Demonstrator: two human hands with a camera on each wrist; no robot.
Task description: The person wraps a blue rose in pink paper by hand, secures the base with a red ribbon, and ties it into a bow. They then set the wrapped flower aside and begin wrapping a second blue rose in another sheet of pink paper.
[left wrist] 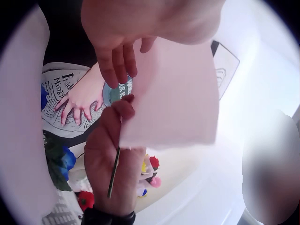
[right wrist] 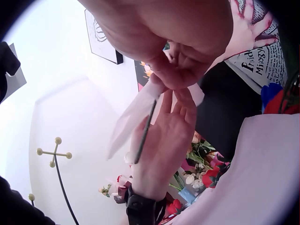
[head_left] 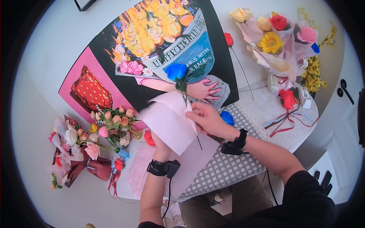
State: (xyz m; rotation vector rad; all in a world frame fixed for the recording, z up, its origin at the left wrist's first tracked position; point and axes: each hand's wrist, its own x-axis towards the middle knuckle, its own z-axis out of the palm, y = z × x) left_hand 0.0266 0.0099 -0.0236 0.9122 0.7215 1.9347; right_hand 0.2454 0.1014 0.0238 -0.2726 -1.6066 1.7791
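A blue rose (head_left: 176,71) on a thin dark stem (head_left: 198,139) stands upright in front of me, wrapped in part by a pale pink sheet of tissue paper (head_left: 167,121). My right hand (head_left: 201,114) pinches the stem and the paper's edge together; the left wrist view shows this hand (left wrist: 110,150) with the stem (left wrist: 114,173) running down its palm. My left hand (head_left: 162,147) is under the paper, mostly hidden by it. In the right wrist view the left hand (right wrist: 164,136) lies flat with straight fingers behind the stem (right wrist: 145,129) and paper (right wrist: 133,115).
A second blue rose (head_left: 228,117) and a red rose (head_left: 149,137) lie on the small round table (head_left: 232,165). Bouquets sit at the left (head_left: 76,148) and back right (head_left: 279,41). Red ribbons (head_left: 289,121) trail at the right. A flower poster (head_left: 159,45) leans behind.
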